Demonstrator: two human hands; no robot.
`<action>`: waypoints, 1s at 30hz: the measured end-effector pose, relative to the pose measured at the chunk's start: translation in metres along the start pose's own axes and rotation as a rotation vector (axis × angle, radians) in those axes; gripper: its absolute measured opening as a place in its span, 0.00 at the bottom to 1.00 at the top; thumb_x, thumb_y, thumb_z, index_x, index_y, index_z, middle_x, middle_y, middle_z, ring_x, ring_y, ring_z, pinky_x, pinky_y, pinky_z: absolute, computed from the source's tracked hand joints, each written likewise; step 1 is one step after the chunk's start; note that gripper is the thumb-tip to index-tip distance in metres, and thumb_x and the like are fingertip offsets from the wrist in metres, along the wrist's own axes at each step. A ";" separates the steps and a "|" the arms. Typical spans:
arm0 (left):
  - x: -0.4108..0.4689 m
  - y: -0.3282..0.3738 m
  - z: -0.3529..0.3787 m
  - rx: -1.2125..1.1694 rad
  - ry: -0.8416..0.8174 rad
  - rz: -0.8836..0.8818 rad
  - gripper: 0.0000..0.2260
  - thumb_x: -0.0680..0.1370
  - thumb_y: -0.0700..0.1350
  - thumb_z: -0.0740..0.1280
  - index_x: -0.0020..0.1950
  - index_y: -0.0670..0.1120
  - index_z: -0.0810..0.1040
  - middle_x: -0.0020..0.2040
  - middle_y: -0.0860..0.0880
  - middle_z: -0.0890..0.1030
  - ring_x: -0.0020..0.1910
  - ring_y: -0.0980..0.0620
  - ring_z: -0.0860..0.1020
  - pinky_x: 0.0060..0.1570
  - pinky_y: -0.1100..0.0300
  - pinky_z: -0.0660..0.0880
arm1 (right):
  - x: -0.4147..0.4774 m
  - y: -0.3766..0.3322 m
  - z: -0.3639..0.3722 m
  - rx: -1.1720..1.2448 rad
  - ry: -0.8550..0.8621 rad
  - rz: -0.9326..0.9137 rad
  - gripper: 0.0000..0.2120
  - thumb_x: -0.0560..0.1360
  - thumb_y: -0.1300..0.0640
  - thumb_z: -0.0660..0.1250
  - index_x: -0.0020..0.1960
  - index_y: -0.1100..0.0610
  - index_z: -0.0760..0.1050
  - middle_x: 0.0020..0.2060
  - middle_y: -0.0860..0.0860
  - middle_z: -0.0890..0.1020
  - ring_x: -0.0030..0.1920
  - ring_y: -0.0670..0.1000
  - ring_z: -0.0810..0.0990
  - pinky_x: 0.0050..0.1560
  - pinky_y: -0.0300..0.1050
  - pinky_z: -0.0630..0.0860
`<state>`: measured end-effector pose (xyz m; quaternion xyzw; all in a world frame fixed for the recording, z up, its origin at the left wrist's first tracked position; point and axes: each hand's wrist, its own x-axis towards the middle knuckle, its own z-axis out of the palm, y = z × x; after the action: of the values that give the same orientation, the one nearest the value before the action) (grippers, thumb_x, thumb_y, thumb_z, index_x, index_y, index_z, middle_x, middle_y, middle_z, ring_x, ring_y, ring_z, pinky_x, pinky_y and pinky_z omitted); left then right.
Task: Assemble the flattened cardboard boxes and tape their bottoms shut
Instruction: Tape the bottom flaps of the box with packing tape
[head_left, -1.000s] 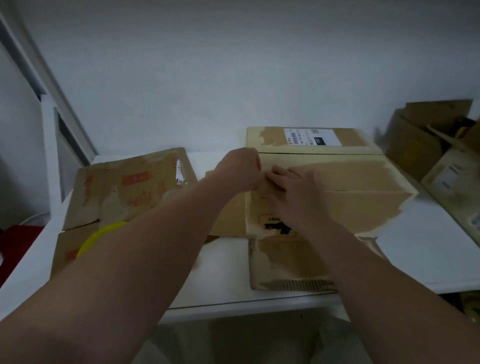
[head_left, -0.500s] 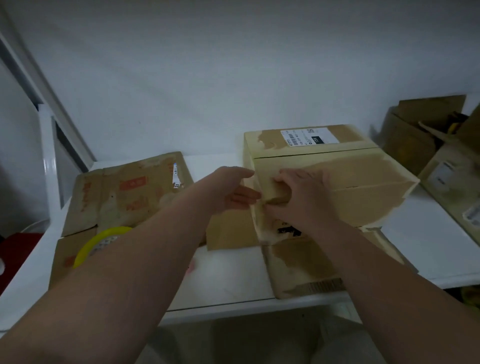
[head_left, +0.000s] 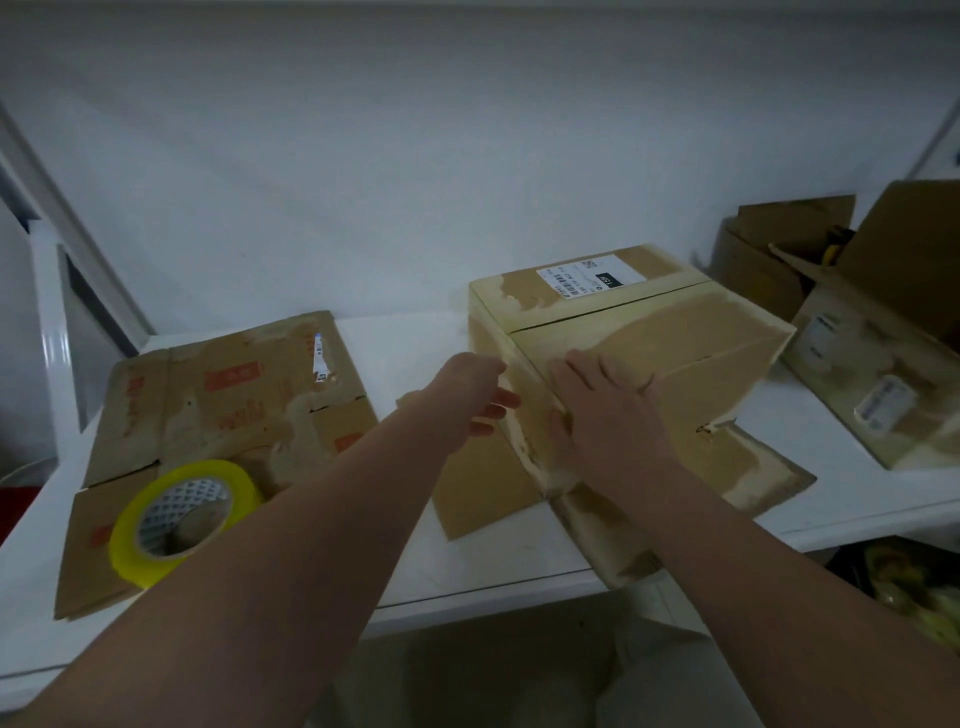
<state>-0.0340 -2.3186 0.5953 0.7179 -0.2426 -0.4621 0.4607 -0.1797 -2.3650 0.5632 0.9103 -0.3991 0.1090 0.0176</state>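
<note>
A brown cardboard box (head_left: 675, 332) stands upright on the white table (head_left: 395, 358), its closed flaps on top and a white shipping label (head_left: 579, 278) at the back. Its lower flaps splay out on the table at the front. My right hand (head_left: 602, 410) lies flat on the top flap near the box's near-left corner, fingers spread. My left hand (head_left: 475, 400) touches the box's left side wall with loosely bent fingers. A flattened box (head_left: 218, 415) with red print lies at the left, and a yellow tape roll (head_left: 182, 519) sits on its front part.
Several more cardboard boxes (head_left: 878, 338) stand at the right end of the table, some with open flaps. A white frame (head_left: 57, 332) rises at the far left. The table's front edge runs just below my forearms.
The box has gone from lying nearly flat to standing squared up. My right hand now lies flat on its top and my left hand has shifted to its left side.
</note>
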 end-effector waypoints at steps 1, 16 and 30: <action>-0.002 0.001 0.000 0.018 0.028 0.021 0.07 0.81 0.44 0.58 0.55 0.45 0.73 0.42 0.45 0.82 0.44 0.48 0.77 0.40 0.56 0.73 | -0.003 0.000 0.000 -0.005 0.004 0.000 0.20 0.78 0.48 0.51 0.68 0.52 0.62 0.67 0.48 0.65 0.66 0.54 0.63 0.64 0.70 0.61; -0.007 -0.009 -0.015 0.900 0.428 0.735 0.19 0.73 0.38 0.64 0.63 0.49 0.75 0.60 0.49 0.73 0.60 0.48 0.69 0.49 0.58 0.68 | -0.036 0.053 -0.007 0.023 0.152 -0.241 0.25 0.65 0.72 0.74 0.61 0.63 0.76 0.55 0.56 0.81 0.54 0.63 0.80 0.49 0.63 0.79; 0.002 -0.004 -0.003 0.998 0.049 0.578 0.28 0.71 0.41 0.71 0.71 0.52 0.70 0.63 0.44 0.72 0.63 0.46 0.71 0.62 0.61 0.66 | -0.040 0.051 -0.036 -0.305 -0.026 0.138 0.19 0.75 0.50 0.59 0.65 0.50 0.66 0.59 0.50 0.76 0.64 0.55 0.70 0.67 0.63 0.58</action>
<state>-0.0311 -2.3173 0.5910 0.7634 -0.6068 -0.1303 0.1791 -0.2501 -2.3662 0.5873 0.8688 -0.4727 0.0364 0.1428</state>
